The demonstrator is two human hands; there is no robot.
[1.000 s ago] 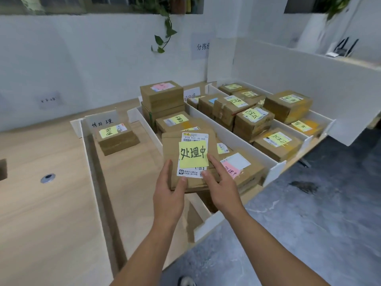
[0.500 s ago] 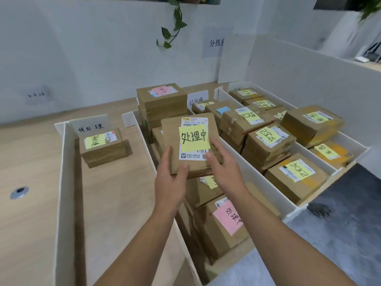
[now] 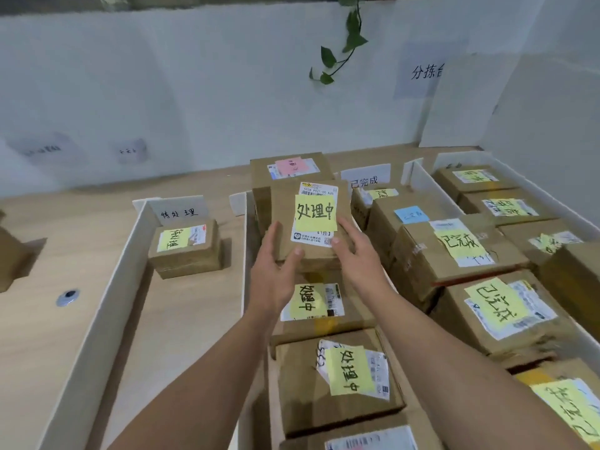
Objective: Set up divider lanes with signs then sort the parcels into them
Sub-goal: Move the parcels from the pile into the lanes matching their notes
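Left hand and right hand, fingers clamped on the parcel, are ideally setting it level and square in the middle lane

Your bare forearms reach forward side by side, converging slightly. Your left hand grips the parcel at its near left corner, thumb on top. Your right hand grips the near right edge, thumb on top too.
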